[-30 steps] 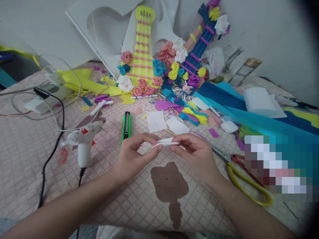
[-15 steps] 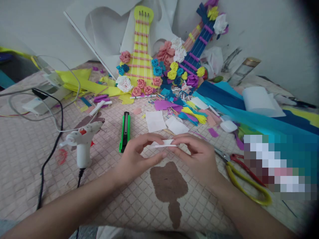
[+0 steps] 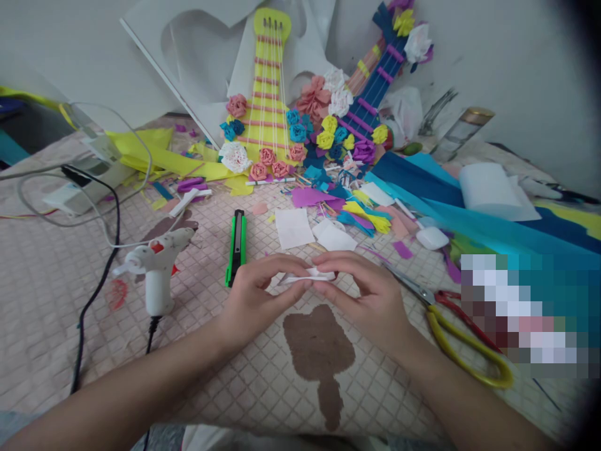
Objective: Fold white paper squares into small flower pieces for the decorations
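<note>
At my far left, a dark thing (image 3: 42, 134) runs off the edge and I can't make out what it is. My left forearm covers part of the cord (image 3: 149, 347) from the upright glue gun (image 3: 158, 282). Between my two hands, in front of my chest, is a small folded white paper (image 3: 325, 274): my left hand (image 3: 260, 300) pinches it, and my right hand (image 3: 369, 297) grips its other end, my fingers hiding much of it, so its folds are unclear. Farther right, a pixelated block (image 3: 526, 313) masks whatever lies past the scissors (image 3: 504, 376), and black shade swallows the right edge. The tabletop (image 3: 201, 391) is pale with a diamond grid, broken by a brown patch (image 3: 319, 344) between my forearms. Behind, a white sheet (image 3: 216, 119) with cut-outs stands behind a yellow paper guitar (image 3: 267, 125); a blue guitar (image 3: 375, 94) tilts before the grey wall (image 3: 516, 69).
</note>
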Available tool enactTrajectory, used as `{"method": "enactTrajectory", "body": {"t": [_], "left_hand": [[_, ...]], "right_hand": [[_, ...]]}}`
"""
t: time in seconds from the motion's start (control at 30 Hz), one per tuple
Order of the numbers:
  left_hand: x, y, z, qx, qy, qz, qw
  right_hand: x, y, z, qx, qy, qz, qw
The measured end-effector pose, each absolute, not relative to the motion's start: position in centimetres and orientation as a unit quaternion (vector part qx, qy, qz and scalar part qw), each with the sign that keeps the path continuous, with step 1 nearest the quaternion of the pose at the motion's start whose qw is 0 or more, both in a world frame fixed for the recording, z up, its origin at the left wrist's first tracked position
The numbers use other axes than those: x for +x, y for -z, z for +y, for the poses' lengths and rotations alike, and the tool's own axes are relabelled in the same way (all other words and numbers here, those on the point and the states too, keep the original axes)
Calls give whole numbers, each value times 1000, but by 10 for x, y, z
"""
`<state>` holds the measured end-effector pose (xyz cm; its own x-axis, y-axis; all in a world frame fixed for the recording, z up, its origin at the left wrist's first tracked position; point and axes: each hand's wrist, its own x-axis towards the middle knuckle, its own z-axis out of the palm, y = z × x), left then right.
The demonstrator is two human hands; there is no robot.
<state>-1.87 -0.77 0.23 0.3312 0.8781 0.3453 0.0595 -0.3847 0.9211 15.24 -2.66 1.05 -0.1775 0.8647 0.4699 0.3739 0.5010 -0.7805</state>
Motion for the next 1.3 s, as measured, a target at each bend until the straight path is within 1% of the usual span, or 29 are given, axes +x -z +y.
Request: {"method": "enactTrajectory", "body": {"t": [0.2, 0.37, 0.63, 0.8, 1.03, 1.17, 1.3], "left_hand": [[-19, -3, -8, 694, -467, 342, 428], [-19, -2, -9, 688, -467, 357, 425], [-17, -9, -8, 655, -482, 375, 445], [-16, -11, -8, 638, -480, 381, 466], [-16, -11, -9, 634, -477, 385, 471], [-16, -9, -10, 640, -478, 387, 461], [-16, -7, -11, 635, -481, 386, 466]], "right_hand": [[152, -9, -26, -435, -280, -711, 476], [152, -8, -27, -444, -271, -706, 480], [152, -8, -28, -459, -294, -694, 471], [153, -11, -26, -439, -299, -711, 460], [152, -8, -27, -443, -321, -683, 484], [152, -8, -28, -460, -312, -677, 482], [151, -10, -27, -440, -305, -693, 483]]}}
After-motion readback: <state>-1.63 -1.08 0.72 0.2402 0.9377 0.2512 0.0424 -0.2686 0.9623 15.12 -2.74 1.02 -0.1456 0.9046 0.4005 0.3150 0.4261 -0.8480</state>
